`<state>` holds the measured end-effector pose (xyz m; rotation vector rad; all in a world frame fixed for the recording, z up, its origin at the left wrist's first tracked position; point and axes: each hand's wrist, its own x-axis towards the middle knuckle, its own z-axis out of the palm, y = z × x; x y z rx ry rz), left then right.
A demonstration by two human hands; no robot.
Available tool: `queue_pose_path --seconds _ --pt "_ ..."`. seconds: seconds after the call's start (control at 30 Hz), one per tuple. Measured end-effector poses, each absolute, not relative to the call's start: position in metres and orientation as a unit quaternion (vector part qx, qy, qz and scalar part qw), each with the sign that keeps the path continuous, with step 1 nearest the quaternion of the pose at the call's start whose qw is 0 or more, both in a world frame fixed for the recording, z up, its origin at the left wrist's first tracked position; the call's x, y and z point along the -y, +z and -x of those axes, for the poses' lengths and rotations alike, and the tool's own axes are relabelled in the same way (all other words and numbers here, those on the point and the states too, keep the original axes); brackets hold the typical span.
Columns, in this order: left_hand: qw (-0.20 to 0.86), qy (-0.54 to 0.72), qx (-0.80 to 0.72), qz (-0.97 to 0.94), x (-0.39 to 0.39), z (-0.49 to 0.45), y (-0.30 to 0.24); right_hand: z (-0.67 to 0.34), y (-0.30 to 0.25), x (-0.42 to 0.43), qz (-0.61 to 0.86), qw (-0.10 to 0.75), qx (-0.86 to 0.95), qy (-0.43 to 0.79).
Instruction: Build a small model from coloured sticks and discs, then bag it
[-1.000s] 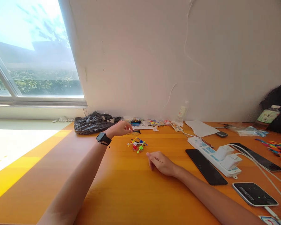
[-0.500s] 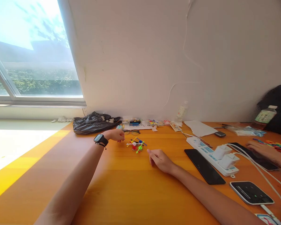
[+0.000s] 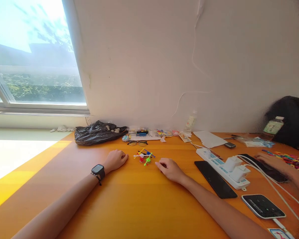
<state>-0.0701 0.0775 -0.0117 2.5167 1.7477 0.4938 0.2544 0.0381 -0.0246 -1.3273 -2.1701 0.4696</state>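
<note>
The left hand [image 3: 116,158] has come back from the far edge of the surface [image 3: 139,202], where it was beside the glasses [image 3: 137,143], and now rests just left of the small toy of coloured sticks and balls [image 3: 144,156]. The right hand [image 3: 169,169] has barely shifted.

The toy lies flat at the centre of the frame, between the two hands and touched by neither. The left hand, with a dark watch [image 3: 98,170] on its wrist, lies knuckles up with the fingers curled under in a loose fist; nothing shows inside it. The right hand sits just right of the toy, half curled with its fingertips down on the wood, gripping nothing.

The toy looks light and spindly, with thin sticks pointing several ways. I judge that it handles best pinched at a ball joint with the fingertips. The other hand can steady a second joint so that the sticks neither bend nor pull out.

Behind it, a crumpled black bag [image 3: 97,132] lies against the wall. To the right are a white power strip [image 3: 223,166] and a dark phone [image 3: 214,174]. Another person's hand [image 3: 269,161] is at the right edge.
</note>
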Motion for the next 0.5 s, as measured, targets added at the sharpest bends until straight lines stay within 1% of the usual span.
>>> queue_pose_path --seconds 0.17,0.33,0.4,0.5 --pt "0.024 0.165 -0.557 -0.813 -0.074 0.078 -0.014 -0.260 -0.021 -0.040 0.467 0.253 0.829 0.174" --pt "0.047 0.170 -0.539 -0.824 -0.071 0.082 -0.013 -0.265 -0.016 -0.040 0.440 0.243 0.839 0.208" --pt "0.053 0.172 -0.537 -0.824 -0.071 0.083 -0.012 -0.271 -0.015 -0.046 0.445 0.232 0.843 0.193" --pt "0.055 0.169 -0.538 -0.824 -0.071 0.082 -0.012 -0.286 -0.014 -0.068 0.499 0.225 0.826 0.136"
